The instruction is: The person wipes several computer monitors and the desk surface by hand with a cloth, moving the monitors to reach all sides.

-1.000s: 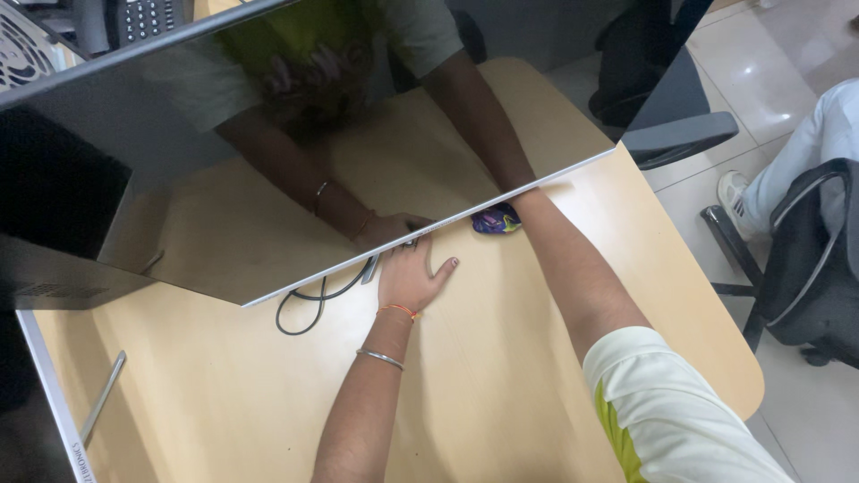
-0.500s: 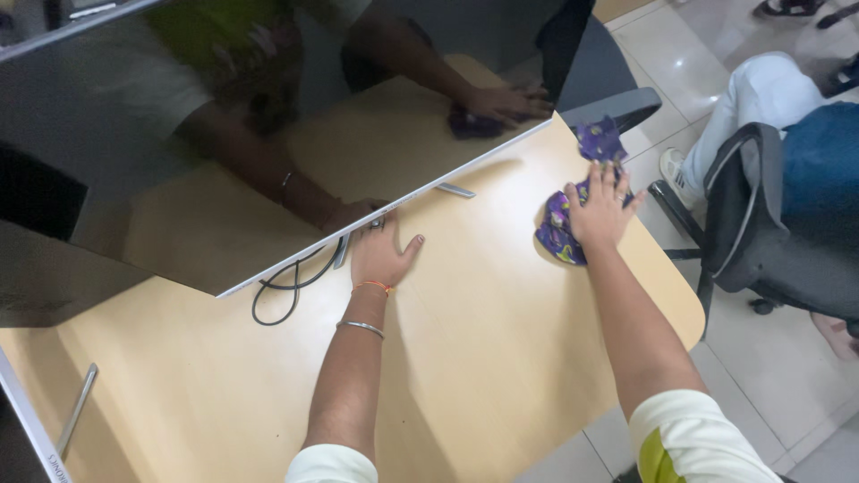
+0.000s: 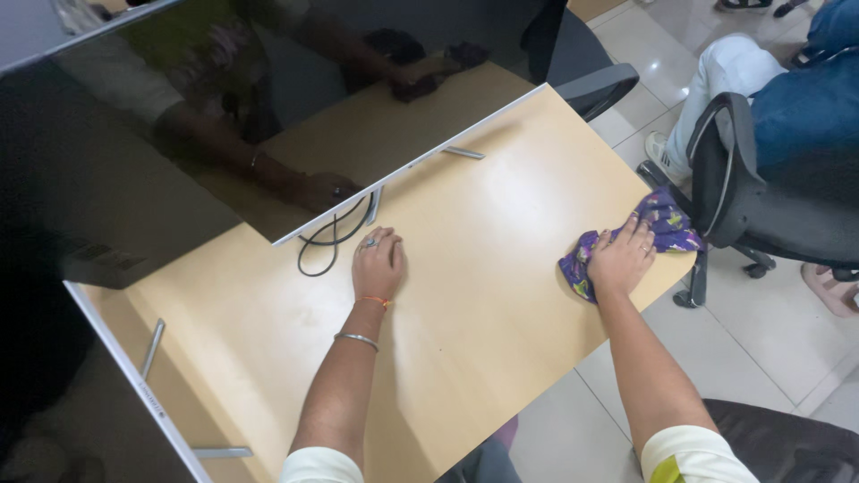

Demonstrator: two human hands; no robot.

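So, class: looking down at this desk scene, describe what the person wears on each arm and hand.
Both arms are bare below short cream-white sleeves; the right sleeve carries a yellow-green panel. The left wrist wears a thin orange thread band and, further up the forearm, a slim silver metal bangle. The left hand has a ring on one finger. The right hand also shows a ring.
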